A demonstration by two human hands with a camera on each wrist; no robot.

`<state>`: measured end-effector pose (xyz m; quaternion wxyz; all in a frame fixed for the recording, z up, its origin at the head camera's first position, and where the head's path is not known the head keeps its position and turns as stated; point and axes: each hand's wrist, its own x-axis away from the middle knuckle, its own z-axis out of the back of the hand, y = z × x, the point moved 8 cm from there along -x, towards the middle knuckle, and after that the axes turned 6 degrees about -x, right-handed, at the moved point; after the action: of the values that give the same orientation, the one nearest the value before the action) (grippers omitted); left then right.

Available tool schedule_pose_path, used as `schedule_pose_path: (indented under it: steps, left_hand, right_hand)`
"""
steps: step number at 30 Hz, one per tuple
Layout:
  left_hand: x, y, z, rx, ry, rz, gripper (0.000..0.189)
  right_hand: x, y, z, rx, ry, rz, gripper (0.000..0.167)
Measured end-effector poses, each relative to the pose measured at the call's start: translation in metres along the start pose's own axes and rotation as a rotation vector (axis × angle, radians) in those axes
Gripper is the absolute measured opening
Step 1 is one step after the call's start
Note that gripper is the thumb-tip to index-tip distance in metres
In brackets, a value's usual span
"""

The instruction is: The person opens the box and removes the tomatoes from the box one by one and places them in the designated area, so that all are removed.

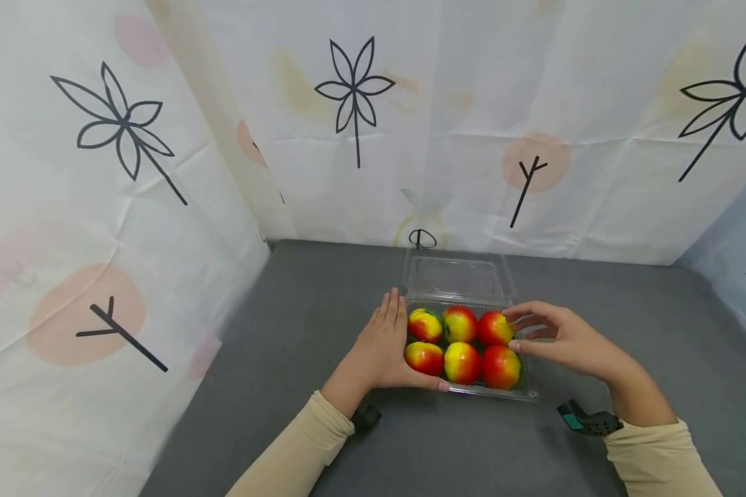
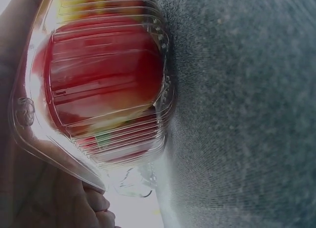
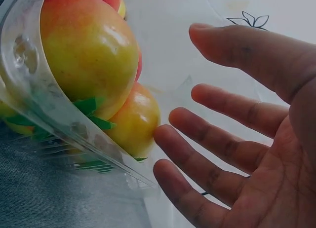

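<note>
A clear plastic clamshell box [image 1: 522, 395] rests on the grey table, its lid [image 1: 458, 275] folded back toward the wall. Inside sit several round red-and-yellow fruits [image 1: 462, 363] in two rows; green leaf-like bits [image 3: 88, 105] show beside some of them. My left hand [image 1: 382, 348] lies along the box's left side, fingers straight and pointing away, thumb along the front rim. In the left wrist view, part of that hand is hidden behind the box wall. At the right side of the box, my right hand [image 1: 556, 338] is spread with fingers loosely bent, nothing in its palm.
The grey table [image 1: 323, 290] extends on both sides of the box. Behind it hangs a white cloth [image 1: 447, 186] with flower and twig drawings, close to the lid. Another patterned cloth [image 1: 180, 276] borders the left side. A dark strap device [image 1: 590, 420] is by the right wrist.
</note>
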<state>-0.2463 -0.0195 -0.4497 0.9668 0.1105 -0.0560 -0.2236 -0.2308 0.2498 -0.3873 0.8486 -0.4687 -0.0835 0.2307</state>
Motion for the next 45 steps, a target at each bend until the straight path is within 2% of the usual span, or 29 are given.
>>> schedule_pose_path:
  steps: [6, 14, 20, 25, 45]
  left_hand:
    - [0.000, 0.000, 0.000, 0.016, -0.003, -0.001, 0.153]
    - [0.000, 0.001, 0.001, 0.016, 0.000, -0.002, 0.153]
    - [0.001, 0.001, 0.002, 0.008, 0.002, -0.002, 0.152]
    - [0.002, 0.001, 0.003, 0.002, 0.000, -0.001, 0.152]
    - [0.001, 0.000, 0.001, 0.021, -0.016, 0.004, 0.152]
  right_hand:
    - [-0.002, 0.002, 0.002, 0.056, 0.042, 0.017, 0.043]
    - [-0.005, 0.005, 0.002, 0.067, 0.141, 0.106, 0.042]
    - [-0.008, 0.007, 0.001, 0.102, 0.182, 0.082, 0.043]
    - [-0.009, 0.009, -0.002, 0.148, 0.188, 0.058, 0.048]
    - [-0.013, 0.016, -0.008, 0.190, 0.165, 0.037, 0.047]
